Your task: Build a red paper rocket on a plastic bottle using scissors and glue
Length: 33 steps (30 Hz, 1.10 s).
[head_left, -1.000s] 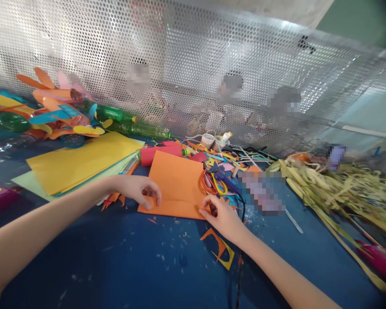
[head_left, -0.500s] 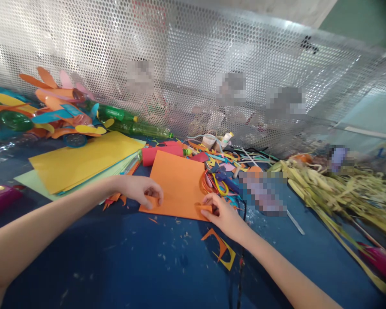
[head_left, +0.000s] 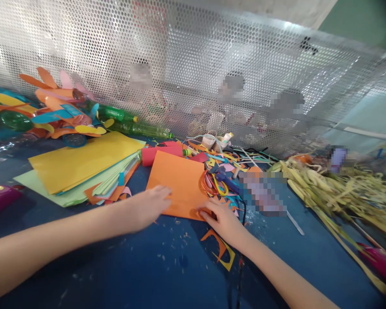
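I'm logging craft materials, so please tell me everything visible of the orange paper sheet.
The orange paper sheet looks plain and matte, like thin card, with straight edges. It lies on the blue table, and its far edge overlaps the red-wrapped bottle in view. The left hand, blurred, covers its near left corner; the right hand is at the near right corner. Any fold or grip there is unclear.

This is a craft room. Bright paper sheets lie toward the left edge of the blue tabletop, with scissors and snipped scraps toward the far edge. In the far left corner are bottles dressed in paper, perhaps; it's blurry.
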Motion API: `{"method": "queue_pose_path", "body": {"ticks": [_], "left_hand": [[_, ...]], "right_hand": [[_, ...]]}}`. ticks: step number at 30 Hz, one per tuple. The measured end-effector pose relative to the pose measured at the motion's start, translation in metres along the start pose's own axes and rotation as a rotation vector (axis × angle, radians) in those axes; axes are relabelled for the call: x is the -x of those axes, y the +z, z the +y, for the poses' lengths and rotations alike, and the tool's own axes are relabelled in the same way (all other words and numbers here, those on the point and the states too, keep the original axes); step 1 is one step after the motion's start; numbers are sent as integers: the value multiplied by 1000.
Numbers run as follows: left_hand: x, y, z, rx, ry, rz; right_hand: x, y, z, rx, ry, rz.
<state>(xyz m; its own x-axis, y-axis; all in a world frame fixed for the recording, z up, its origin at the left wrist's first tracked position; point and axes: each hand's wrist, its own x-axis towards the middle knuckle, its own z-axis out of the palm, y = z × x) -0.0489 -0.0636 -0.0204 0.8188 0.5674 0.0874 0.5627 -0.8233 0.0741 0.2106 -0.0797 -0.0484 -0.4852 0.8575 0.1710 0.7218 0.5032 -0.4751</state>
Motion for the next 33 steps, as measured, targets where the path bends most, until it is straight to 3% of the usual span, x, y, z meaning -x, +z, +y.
{"method": "queue_pose_path", "body": {"ticks": [3, 6, 17, 23, 27, 33], "left_hand": [[1, 16, 30, 63, 64, -46], [5, 22, 42, 192, 112, -112], [8, 24, 38, 358, 63, -169], [8, 24, 38, 357, 65, -167], [9, 28, 38, 339, 66, -137], [10, 28, 39, 320, 67, -93]], "right_hand": [[0, 0, 2, -25, -6, -8], [0, 2, 5, -39, 3, -1], [0, 0, 6, -22, -42, 28], [6, -3, -6, 262, -256, 276], [7, -5, -16, 297, -473, 209], [6, -4, -19, 282, -467, 101]]}}
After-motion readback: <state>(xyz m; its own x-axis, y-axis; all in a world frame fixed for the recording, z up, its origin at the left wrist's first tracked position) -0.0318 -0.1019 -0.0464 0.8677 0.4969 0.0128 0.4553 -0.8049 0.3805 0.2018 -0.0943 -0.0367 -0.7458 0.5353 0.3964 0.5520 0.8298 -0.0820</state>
